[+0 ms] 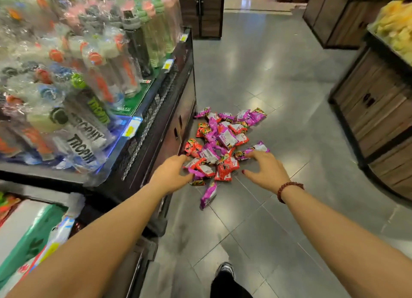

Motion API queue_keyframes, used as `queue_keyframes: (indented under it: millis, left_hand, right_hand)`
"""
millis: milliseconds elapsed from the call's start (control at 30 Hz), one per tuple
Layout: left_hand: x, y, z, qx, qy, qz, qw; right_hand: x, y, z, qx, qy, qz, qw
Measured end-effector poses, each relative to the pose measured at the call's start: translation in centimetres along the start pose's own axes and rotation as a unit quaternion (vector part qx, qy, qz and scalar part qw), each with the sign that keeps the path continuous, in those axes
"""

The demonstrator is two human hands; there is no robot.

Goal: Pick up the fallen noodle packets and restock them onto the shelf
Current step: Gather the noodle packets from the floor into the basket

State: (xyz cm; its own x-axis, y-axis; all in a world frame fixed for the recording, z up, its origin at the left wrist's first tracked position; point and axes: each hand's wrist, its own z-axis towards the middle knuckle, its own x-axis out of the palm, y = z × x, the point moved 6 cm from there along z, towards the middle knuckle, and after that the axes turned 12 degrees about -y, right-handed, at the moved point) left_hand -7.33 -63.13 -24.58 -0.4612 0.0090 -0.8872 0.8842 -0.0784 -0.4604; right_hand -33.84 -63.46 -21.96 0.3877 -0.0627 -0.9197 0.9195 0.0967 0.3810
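Observation:
Several red and purple noodle packets point(224, 139) lie in a loose pile on the grey tiled floor beside the foot of the black shelf unit point(156, 119). One purple packet point(208, 195) lies apart, nearest to me. My left hand point(170, 175) reaches out over the pile's near left edge, fingers spread and slightly bent, holding nothing. My right hand point(266, 169), a bead bracelet on its wrist, hovers over the pile's near right edge with fingers spread, also holding nothing. Whether the fingertips touch the packets is unclear.
The shelf unit on the left carries wrapped bottles point(89, 74) and yellow price tags. Wooden display stands point(376, 119) line the right side, one topped with yellow goods. My shoe point(226, 269) is on the tiles below the pile. A boxed display point(29, 233) sits at lower left.

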Motion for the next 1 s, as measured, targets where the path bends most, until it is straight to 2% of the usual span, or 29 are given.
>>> queue_keyframes:
  millis: [267,500,667,867,1000]
  left_hand:
    - [4.8,0.1,12.1,-0.054,0.043,-0.023,0.997]
    - [9.5,4.5,22.2,-0.173,0.036,-0.109,0.978]
    - [11.7,7.3,26.9,-0.243,0.038,-0.147,0.958]
    - [17.6,11.5,30.2,-0.357,0.051,-0.169,0.917]
    - [23.9,14.9,31.0,-0.472,0.025,-0.208,0.856]
  right_hand:
    - [1.8,-5.9,11.6,0.057,0.037,0.083,0.994]
    - [6.4,-9.0,21.7,0.107,0.076,0.124,0.984]
    - [11.6,-11.2,28.1,0.156,0.142,0.135,0.968]
    - [19.3,-13.3,34.1,0.196,0.217,0.157,0.943]
    - [26.6,-16.1,37.5,0.236,0.248,0.168,0.925]
